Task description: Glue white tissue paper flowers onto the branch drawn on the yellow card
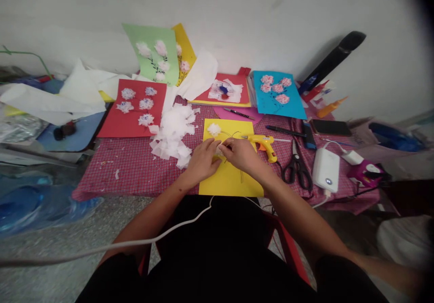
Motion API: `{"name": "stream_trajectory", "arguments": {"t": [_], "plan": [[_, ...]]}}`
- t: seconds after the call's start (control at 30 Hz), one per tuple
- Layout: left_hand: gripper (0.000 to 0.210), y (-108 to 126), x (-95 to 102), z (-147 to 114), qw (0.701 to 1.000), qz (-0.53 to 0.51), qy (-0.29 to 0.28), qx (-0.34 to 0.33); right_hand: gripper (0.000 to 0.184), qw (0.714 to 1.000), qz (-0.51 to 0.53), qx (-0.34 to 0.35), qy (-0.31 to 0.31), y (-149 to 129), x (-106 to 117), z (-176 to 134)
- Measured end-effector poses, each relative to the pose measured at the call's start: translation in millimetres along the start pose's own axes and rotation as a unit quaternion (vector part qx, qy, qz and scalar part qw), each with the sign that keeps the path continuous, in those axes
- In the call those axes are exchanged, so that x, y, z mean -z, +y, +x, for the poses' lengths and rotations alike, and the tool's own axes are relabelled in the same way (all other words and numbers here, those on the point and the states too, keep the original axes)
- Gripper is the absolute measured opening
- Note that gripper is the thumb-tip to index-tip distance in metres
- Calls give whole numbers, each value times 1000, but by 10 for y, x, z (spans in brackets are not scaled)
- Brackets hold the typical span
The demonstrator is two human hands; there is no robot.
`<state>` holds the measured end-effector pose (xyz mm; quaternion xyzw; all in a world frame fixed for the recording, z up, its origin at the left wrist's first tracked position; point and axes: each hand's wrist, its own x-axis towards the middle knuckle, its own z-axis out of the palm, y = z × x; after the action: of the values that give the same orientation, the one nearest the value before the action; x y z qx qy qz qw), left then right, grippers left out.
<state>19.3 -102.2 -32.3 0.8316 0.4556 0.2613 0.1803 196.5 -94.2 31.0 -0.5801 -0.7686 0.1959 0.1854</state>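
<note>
Tabletop cloth red check; center sheet yellow; glue gun yellow; upper-right card blue, flowers pink-white.

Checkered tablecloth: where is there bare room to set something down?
Widest, bar small scraps: the tablecloth between the red card, the white paper pile and its front edge. A narrow gap lies between yellow card and scissors. Crowded: right side, with glue gun, power bank and phone.

Checked tablecloth beneath yellow sheet, scissors, white paper pieces.
</note>
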Motion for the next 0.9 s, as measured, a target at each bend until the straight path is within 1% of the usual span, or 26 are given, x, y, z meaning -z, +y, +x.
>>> {"name": "stream_trajectory", "arguments": {"t": [0.1,0.2,0.37,0.5,0.6,0.67,0.73,0.83,0.9], "plan": [[59,1,-1,-4,1000,6,2,-1,20,999,34,-4,7,9,56,-35],[60,18,14,-9,1000,10,-3,3,23,996,92,-13,15,39,132,-101],[60,27,18,-3,1000,8,-8,10,25,980,186,-43,58,157,229,-283],[62,11,22,11,1000,-3,4,12,29,961,255,-73,82,303,196,-480],[61,-5,74,-37,1000,-5,29,4,28,949,295,-83,75,372,116,-624],[54,-20,121,-117,999,3,39,-2,26,941,321,-83,67,382,65,-698],[41,-33,159,-224,999,16,46,-5,23,938,332,-79,63,377,30,-741],[23,-20,180,-375,999,40,26,-22,21,950,298,-64,64,375,0,-747],[17,12,178,-434,998,56,7,-41,20,961,260,-57,73,388,-17,-727]]}}
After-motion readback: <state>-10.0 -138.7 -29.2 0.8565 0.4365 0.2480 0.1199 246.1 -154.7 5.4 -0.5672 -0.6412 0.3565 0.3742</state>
